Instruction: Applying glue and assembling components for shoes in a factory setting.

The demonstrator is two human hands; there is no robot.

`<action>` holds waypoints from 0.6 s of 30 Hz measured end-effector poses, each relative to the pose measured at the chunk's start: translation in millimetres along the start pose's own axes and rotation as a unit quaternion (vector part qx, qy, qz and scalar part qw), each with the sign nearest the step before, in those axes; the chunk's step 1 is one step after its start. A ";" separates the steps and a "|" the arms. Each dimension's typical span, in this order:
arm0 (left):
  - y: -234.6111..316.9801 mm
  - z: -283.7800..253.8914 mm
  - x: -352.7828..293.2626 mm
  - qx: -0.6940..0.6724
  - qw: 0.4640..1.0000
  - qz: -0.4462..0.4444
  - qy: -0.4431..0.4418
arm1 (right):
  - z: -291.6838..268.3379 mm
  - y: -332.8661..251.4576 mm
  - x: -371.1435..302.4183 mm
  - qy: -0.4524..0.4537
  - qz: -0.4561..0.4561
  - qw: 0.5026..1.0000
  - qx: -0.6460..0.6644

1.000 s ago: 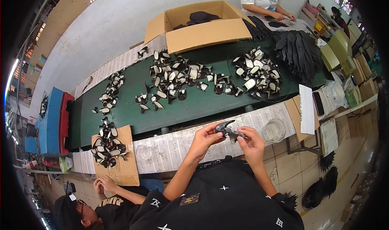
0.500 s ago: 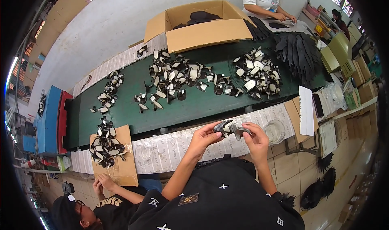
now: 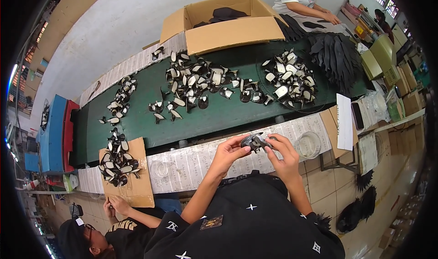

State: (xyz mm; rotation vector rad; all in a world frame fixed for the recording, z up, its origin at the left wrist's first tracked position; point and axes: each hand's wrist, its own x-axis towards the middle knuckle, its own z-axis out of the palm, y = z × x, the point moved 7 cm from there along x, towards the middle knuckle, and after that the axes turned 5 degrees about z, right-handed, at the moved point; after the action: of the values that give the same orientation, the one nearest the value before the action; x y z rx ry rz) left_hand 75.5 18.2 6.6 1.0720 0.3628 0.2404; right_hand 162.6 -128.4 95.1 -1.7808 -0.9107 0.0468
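Observation:
In front of my chest, my left hand (image 3: 229, 155) grips a glossy black shoe heel (image 3: 249, 141) with thumb and fingers closed on its left end. Across from it, my right hand (image 3: 285, 157) has its fingertips closed on the heel's right side, at a dark flap standing off it. The fingers hide part of the heel. Beyond my hands, several black-and-white heels lie in a heap (image 3: 200, 79) on the green belt (image 3: 200, 129). Another pile of heels (image 3: 289, 79) sits at the right on a round clear tray.
A paper-covered ledge (image 3: 200, 170) below my hands carries a clear bowl (image 3: 308, 145) and a clear dish (image 3: 159, 168). At the left, a co-worker's hands (image 3: 117, 205) are near heels on cardboard (image 3: 141, 183). An open carton (image 3: 235, 38) and dark strips (image 3: 335, 60) stand beyond.
My right hand has turned, its fingers closing further over the heel, and the flap has swung in toward the heel's body. The far co-worker's hands have shifted slightly right.

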 end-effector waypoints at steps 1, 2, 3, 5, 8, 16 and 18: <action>-0.5 0.1 -0.2 0.000 1.000 -0.001 0.001 | -1.0 0.2 -0.3 0.011 -0.004 1.000 -0.014; -0.8 0.2 0.2 0.004 1.000 0.000 0.002 | -2.1 0.2 -0.2 0.022 -0.009 0.999 -0.028; -1.0 0.2 0.5 0.008 1.000 0.001 0.003 | -2.0 -0.1 0.2 0.022 -0.008 0.999 -0.028; 0.1 1.1 0.1 0.001 1.000 -0.006 0.006 | -5.1 -3.8 0.8 0.045 -0.016 0.997 -0.059; 0.4 1.1 0.2 0.002 1.000 -0.008 0.006 | -9.3 -6.0 0.9 0.062 -0.029 0.993 -0.097; 0.4 3.5 -0.9 -0.049 0.998 -0.046 0.004 | -22.8 4.8 -2.3 0.098 0.076 0.992 0.014; 0.8 4.1 -1.6 -0.078 0.995 -0.057 0.004 | -24.9 7.5 -3.9 0.106 0.101 0.988 0.056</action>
State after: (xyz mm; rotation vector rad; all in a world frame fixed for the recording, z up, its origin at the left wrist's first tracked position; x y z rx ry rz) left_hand 75.7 14.7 9.4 0.8933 0.4045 0.1678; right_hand 175.0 -151.4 97.8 -1.7293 -0.5641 0.0376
